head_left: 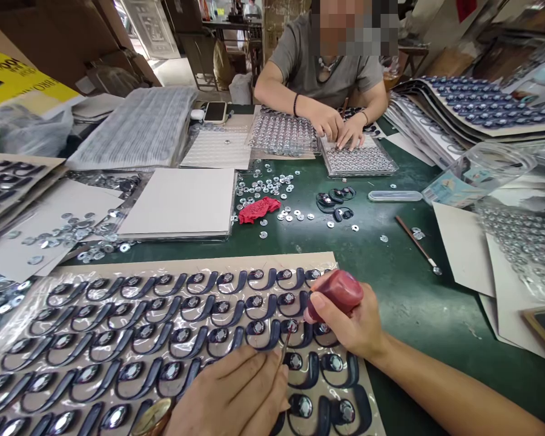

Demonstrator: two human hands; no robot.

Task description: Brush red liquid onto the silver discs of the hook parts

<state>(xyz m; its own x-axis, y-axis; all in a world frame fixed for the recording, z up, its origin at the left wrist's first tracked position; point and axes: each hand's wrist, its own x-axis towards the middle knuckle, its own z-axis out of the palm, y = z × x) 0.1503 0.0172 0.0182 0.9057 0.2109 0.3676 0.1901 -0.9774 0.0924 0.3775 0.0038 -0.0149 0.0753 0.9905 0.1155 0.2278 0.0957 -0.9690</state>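
Observation:
A board (254, 261) with rows of dark, ear-hook-shaped pieces (220, 336) under clear film fills the front of the table. Each piece carries a shiny round metal part. Over the board's lower middle is my left hand (236, 390), its fingers pressed together around a thin pointed tool (284, 346). The tool's tip meets one of the pieces. My right hand (361, 321), at the board's right edge, is closed around a smooth, rounded red object (338, 293), whose kind I cannot tell. It tilts down toward the pieces near the tool.
Small metal washers (272, 184) are scattered on the green table (418, 303) beside a crumpled red cloth (258, 209). A white card stack (179, 203), loose ear hooks (336, 203), a brown stick (415, 242) and a clear case (395, 195) lie beyond. A co-worker's hands (340, 130) work opposite.

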